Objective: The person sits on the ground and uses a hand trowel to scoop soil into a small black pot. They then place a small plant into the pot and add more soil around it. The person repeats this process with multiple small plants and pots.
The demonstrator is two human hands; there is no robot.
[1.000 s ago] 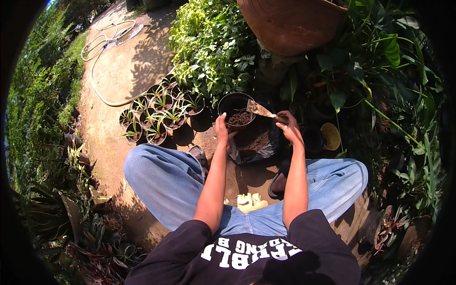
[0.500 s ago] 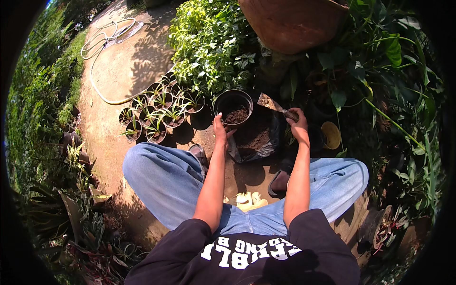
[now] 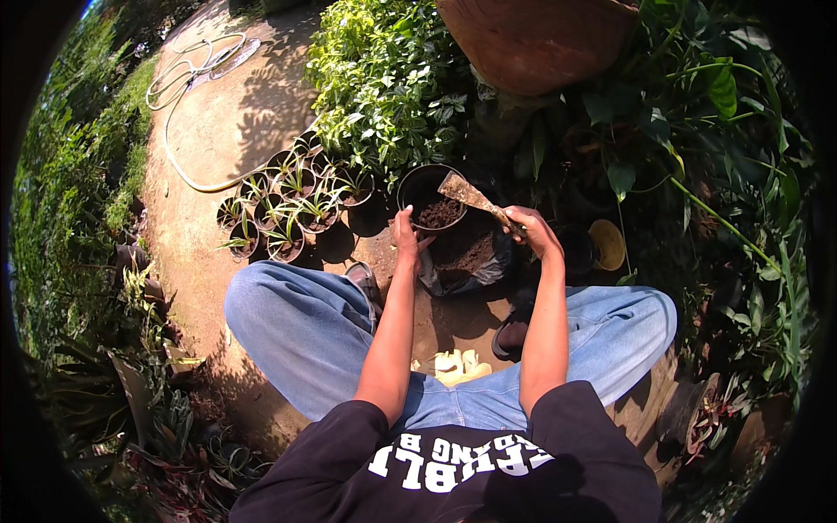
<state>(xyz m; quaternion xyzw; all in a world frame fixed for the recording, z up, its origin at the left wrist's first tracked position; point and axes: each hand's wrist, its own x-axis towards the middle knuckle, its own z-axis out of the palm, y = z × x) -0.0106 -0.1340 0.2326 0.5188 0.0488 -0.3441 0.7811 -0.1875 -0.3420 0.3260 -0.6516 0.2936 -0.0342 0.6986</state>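
My left hand point(image 3: 406, 235) grips the near left side of a round dark plant pot point(image 3: 404, 193), thumb at the rim and fingers underneath. Dark crumbly soil point(image 3: 438, 213) lies inside the pot. In my right hand point(image 3: 534, 230) is a soil-caked scraper point(image 3: 465, 192) with a flat flared blade, held closed by its handle. The blade reaches over the pot's right rim, above the soil. Below the pot sits a black plastic bag point(image 3: 495, 268) of dark soil point(image 3: 462, 254), partly covered by the pot.
Several small pots of spiky seedlings point(image 3: 296, 196) stand to the left. Leafy plants point(image 3: 384, 78) and a large clay pot point(image 3: 540, 44) are beyond. A pale hose point(image 3: 174, 157) curves over the ground. A yellowish round container point(image 3: 608, 244) lies right, yellow gloves point(image 3: 458, 366) between my legs.
My right hand has moved left with the scraper, bringing its blade from beside the pot to over its rim. The pot in my left hand has shifted slightly right.
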